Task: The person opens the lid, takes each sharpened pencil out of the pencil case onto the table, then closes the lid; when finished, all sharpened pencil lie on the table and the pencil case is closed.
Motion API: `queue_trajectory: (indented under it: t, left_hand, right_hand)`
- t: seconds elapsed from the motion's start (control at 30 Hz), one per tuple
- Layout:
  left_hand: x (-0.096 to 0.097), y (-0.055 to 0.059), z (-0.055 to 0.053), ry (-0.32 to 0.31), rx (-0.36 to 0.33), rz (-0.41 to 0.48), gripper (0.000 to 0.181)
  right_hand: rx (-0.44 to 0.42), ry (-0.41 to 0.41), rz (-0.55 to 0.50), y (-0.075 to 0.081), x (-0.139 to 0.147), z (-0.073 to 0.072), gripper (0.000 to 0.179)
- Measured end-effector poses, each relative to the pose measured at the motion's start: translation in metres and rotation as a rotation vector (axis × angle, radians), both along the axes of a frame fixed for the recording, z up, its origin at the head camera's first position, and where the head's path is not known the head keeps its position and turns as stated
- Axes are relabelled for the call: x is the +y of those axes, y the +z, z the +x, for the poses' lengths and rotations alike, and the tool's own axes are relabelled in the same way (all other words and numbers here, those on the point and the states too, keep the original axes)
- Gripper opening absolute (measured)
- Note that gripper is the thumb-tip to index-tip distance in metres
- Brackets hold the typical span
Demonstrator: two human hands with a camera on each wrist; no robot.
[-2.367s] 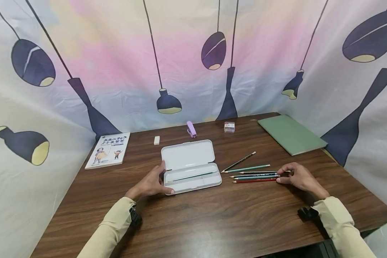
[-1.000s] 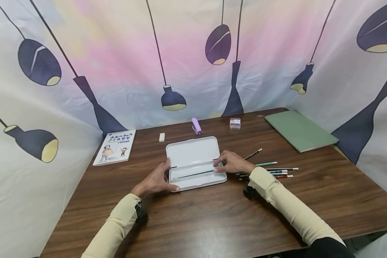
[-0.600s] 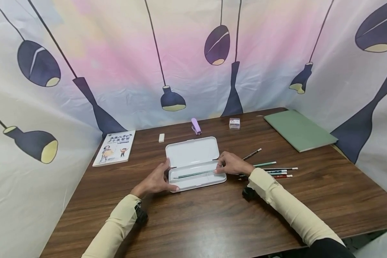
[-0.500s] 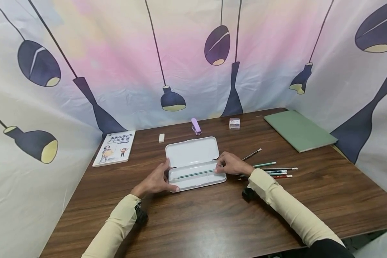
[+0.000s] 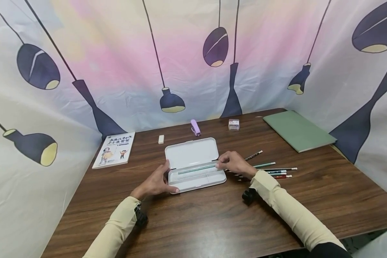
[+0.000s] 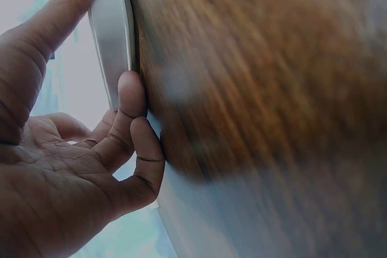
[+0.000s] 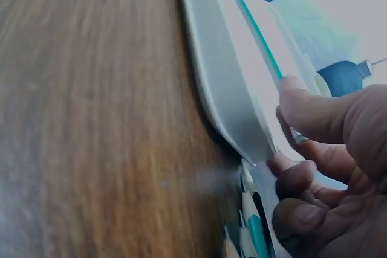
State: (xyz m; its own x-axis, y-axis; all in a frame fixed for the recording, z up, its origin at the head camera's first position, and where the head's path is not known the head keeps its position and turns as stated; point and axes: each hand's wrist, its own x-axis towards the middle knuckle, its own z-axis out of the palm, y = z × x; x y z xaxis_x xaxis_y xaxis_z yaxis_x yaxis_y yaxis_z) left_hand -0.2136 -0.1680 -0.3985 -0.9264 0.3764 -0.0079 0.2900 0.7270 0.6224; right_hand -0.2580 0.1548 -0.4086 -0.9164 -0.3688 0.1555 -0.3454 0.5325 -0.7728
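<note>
An open white pencil case (image 5: pixel 198 184) lies on the table with its lid (image 5: pixel 191 153) tilted back. My left hand (image 5: pixel 153 182) grips the case's left end, thumb at the front corner; the left wrist view shows curled fingertips against its wall (image 6: pixel 112 34). My right hand (image 5: pixel 234 163) pinches the right end of a green pencil (image 5: pixel 196 169) between thumb and fingers. This pencil slants over the long rear compartment, and also shows in the right wrist view as a green pencil (image 7: pixel 257 31). Beneath the right hand's curled fingers lie sharpened pencil tips (image 7: pixel 248 185) beside the case.
Several pencils (image 5: pixel 277 173) lie right of the case, partly behind the right forearm. Further back are a white eraser (image 5: pixel 161 139), a purple stapler (image 5: pixel 195 128) and a small clear box (image 5: pixel 233 124). A picture book (image 5: pixel 114 150) lies left, a green folder (image 5: pixel 299 130) right.
My right hand has come left from the loose pencils to the case and taken hold of the green pencil in it. The pencil has since shifted toward the hinge. The left hand stays.
</note>
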Motion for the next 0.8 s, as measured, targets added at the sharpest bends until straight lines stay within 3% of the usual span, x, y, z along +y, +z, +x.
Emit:
queue_trajectory:
  t: [0.23, 0.5, 0.8]
  left_hand:
    - [0.0, 0.0, 0.0, 0.008, -0.011, 0.008, 0.121]
    - [0.0, 0.0, 0.0, -0.009, -0.002, 0.022, 0.119]
    - [0.0, -0.001, -0.001, -0.025, 0.019, 0.016, 0.119]
  right_hand:
    - [0.052, -0.144, -0.053, -0.005, 0.01, -0.004, 0.01]
    - [0.045, -0.16, -0.063, 0.003, 0.031, -0.001, 0.013]
    - [0.034, -0.204, -0.033, 0.002, 0.093, 0.015, 0.022]
